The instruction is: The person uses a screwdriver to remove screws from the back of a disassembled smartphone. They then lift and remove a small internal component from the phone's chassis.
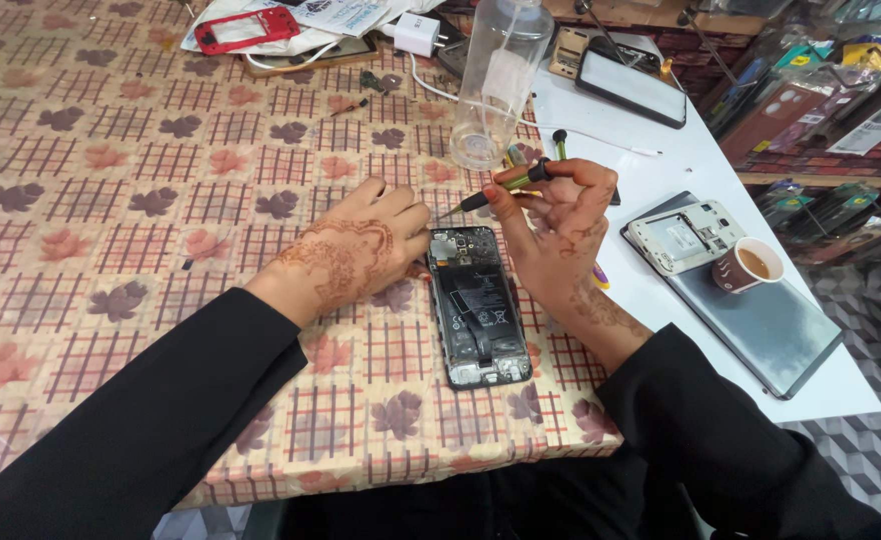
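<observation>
An opened phone [480, 307] lies back-up on the desk [141, 150], its cover off and its battery and boards showing. Its long axis runs from far to near, tilted slightly so the near end sits a little further right. It rests between the two hands, near the middle of the patterned cloth.

The left hand [356, 245] lies palm down just left of the phone's far end, fingers curled loosely against its far-left corner; it grasps nothing and only steadies the edge. The right hand [561, 220] is raised just right of the phone's far end, clenched around a thin screwdriver [501, 188] with a dark and yellowish handle. The tool lies nearly crosswise to the phone, its tip pointing left and down toward the far edge, close to the left fingertips. The right hand is the one nearer the tip's landing spot.

Farther off stand a clear plastic bottle [499, 75], a paper cup [756, 263] of brown drink, and another opened phone [683, 236] on a grey slab.
</observation>
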